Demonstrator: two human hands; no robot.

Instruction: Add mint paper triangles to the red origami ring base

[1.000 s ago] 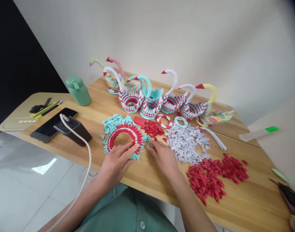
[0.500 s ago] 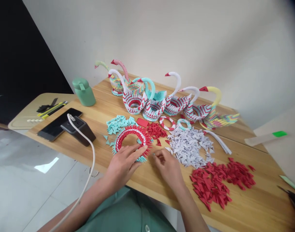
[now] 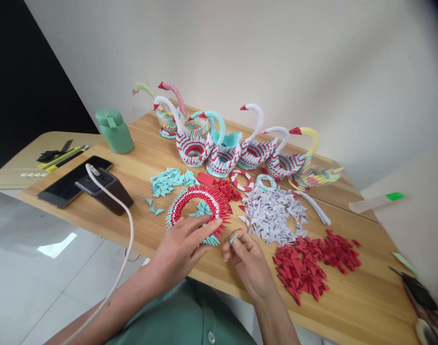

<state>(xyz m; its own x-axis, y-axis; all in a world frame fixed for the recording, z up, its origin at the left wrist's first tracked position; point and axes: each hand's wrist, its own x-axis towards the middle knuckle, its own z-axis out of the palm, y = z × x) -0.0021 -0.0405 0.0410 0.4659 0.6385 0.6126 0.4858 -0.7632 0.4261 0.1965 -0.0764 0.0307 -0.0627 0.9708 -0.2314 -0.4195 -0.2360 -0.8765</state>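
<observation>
A flat ring of folded red, white and teal paper pieces (image 3: 200, 201) lies on the wooden table (image 3: 355, 306) in front of me. My left hand (image 3: 185, 244) rests flat on the ring's near edge, fingers stretched out. Just to its right, my right hand (image 3: 245, 254) pinches a small teal folded piece (image 3: 233, 237) between thumb and fingers, beside the ring's rim. A few teal pieces lie inside the ring.
Piles of teal (image 3: 168, 179), white (image 3: 272, 215) and red (image 3: 312, 263) folded triangles surround the ring. Several paper swans (image 3: 222, 143) stand along the back. A phone (image 3: 71, 182), a power bank with white cable (image 3: 104, 189) and a green container (image 3: 113, 130) sit left. Scissors (image 3: 418, 292) lie far right.
The ring has slid right, off the teal pile. My right hand has lifted from the table and now pinches a teal piece. My left hand stays on the ring.
</observation>
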